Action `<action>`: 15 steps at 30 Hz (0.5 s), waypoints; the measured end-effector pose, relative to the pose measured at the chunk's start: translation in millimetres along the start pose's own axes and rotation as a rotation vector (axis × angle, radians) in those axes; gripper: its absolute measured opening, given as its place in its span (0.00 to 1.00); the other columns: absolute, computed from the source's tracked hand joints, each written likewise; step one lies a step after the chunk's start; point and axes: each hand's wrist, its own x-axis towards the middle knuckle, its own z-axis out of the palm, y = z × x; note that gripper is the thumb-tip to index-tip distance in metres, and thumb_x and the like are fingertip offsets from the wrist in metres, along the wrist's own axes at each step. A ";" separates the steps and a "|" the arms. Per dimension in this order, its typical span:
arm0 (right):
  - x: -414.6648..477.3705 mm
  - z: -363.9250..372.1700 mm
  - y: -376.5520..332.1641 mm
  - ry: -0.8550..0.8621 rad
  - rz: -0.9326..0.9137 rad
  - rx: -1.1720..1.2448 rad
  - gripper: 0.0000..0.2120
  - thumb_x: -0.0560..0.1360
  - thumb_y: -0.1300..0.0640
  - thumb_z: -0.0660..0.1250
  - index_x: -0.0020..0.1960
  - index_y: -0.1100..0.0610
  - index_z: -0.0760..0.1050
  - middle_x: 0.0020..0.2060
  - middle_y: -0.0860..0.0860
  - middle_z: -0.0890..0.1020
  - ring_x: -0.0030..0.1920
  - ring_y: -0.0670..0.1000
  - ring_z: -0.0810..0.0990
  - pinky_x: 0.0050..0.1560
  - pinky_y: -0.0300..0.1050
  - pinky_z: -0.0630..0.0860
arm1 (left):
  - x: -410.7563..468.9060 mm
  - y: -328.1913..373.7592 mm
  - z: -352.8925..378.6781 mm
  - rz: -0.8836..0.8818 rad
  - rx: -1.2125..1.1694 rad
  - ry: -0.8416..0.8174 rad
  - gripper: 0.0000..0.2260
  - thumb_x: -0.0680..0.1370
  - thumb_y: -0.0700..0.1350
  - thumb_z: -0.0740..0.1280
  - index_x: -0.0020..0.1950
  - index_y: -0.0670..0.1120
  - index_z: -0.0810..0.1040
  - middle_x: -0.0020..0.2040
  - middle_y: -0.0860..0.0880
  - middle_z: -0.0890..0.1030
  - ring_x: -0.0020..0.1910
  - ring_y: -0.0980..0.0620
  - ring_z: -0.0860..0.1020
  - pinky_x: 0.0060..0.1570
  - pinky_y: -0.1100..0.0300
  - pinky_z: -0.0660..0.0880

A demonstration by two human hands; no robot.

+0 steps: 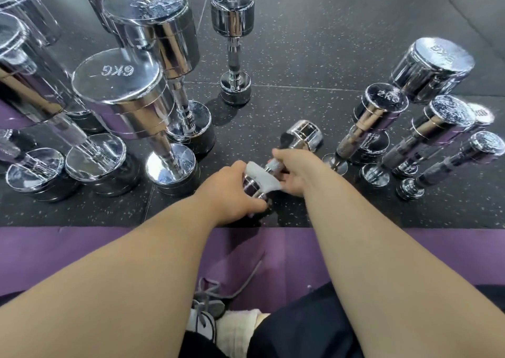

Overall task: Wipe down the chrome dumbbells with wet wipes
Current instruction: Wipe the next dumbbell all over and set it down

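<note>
While the small dumbbell (302, 135) lies tilted low over the speckled rubber floor (314, 43), just beyond the purple mat (82, 248), both hands are working on it. The left hand (232, 191) has its fingers curled round the near head. The right hand (296, 170) is wrapped round the handle, thumb on top. A white wet wipe (259, 178) is draped over the near head between the two hands. Which hand is actually moving it I cannot tell.

This looks like the middle of the job: one dumbbell is in hand and many more are standing on end. A big group stands to the left, among them a 6KG dumbbell (117, 84). A smaller row stands to the right, including a 2KG dumbbell (382, 103). One lone dumbbell (232, 16) stands at the far middle. Several flat tops look streaky, perhaps damp from wiping, perhaps only scuffed, so the count of finished ones stays uncertain.
</note>
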 end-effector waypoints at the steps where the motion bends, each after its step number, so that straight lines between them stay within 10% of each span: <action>1: 4.5 -0.8 -0.4 0.007 0.025 0.001 0.04 0.81 0.61 0.63 0.49 0.61 0.70 0.39 0.56 0.76 0.39 0.54 0.77 0.47 0.54 0.79 | 1.9 0.6 0.3 0.004 0.012 0.009 0.22 0.64 0.55 0.76 0.50 0.50 0.69 0.47 0.51 0.79 0.48 0.48 0.77 0.44 0.55 0.73; 4: 7.7 -0.9 -4.0 0.002 0.019 -0.121 0.07 0.82 0.61 0.61 0.46 0.61 0.69 0.38 0.55 0.74 0.38 0.53 0.76 0.56 0.53 0.79 | -0.4 2.8 -0.2 -0.023 -0.035 0.032 0.21 0.66 0.60 0.75 0.48 0.51 0.69 0.44 0.53 0.77 0.45 0.50 0.76 0.41 0.55 0.70; 7: 3.1 4.8 -1.0 -0.022 0.014 -0.224 0.07 0.82 0.61 0.61 0.45 0.61 0.71 0.36 0.55 0.75 0.35 0.52 0.76 0.43 0.45 0.81 | -0.9 3.6 -5.2 -0.093 -0.184 0.096 0.16 0.76 0.62 0.66 0.45 0.50 0.69 0.45 0.51 0.78 0.46 0.48 0.75 0.42 0.55 0.67; 12: -1.9 10.1 28.6 -0.097 -0.026 -0.283 0.07 0.80 0.58 0.62 0.53 0.57 0.78 0.50 0.54 0.83 0.43 0.50 0.79 0.44 0.42 0.77 | -0.8 1.2 -12.8 -0.209 -0.289 0.190 0.17 0.85 0.51 0.51 0.64 0.46 0.74 0.64 0.42 0.76 0.61 0.43 0.72 0.52 0.57 0.63; 15: -1.3 11.5 40.6 -0.087 -0.052 -0.123 0.15 0.80 0.54 0.62 0.62 0.60 0.78 0.46 0.57 0.83 0.44 0.51 0.78 0.41 0.41 0.74 | -2.9 -3.8 -12.7 -0.247 -0.407 0.241 0.14 0.83 0.48 0.55 0.57 0.47 0.79 0.54 0.44 0.80 0.51 0.45 0.73 0.48 0.57 0.66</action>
